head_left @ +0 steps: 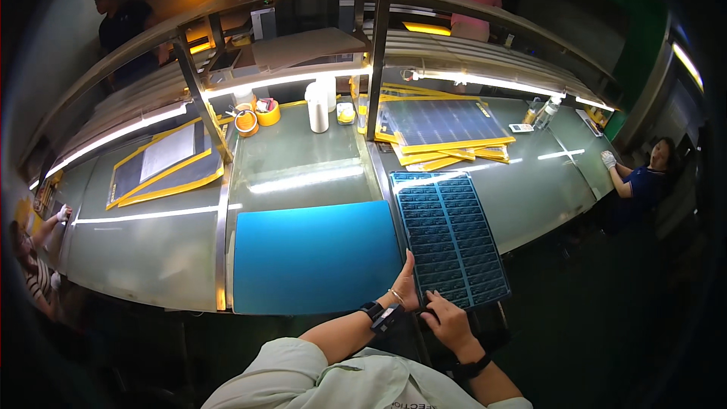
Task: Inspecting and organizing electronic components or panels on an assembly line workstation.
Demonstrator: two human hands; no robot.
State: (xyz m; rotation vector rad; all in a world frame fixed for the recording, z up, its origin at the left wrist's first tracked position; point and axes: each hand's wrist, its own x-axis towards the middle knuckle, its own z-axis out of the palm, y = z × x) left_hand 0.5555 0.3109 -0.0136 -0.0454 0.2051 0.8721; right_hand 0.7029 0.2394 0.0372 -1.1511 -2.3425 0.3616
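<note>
A dark panel sheet [453, 235] with rows of small rectangular circuit patterns and a lighter blue strip down its middle lies slightly slanted at the front right of the middle bench. My left hand [407, 288] is against its lower left edge, gripping it, with some fingers hidden. At the near left corner my right hand [450, 323] touches the sheet with bent fingertips, thumb held apart. Left of the sheet is a plain blue mat [316, 254], close beside my left hand. Dark bands circle both my wrists.
Yellow-edged sheets [447, 125] are stacked behind the panel, others [170, 163] at left. Tape rolls [246, 120] and a white bottle [318, 106] stand at the back. A metal frame post [376, 68] rises behind. Other people work at both sides and beyond the frame.
</note>
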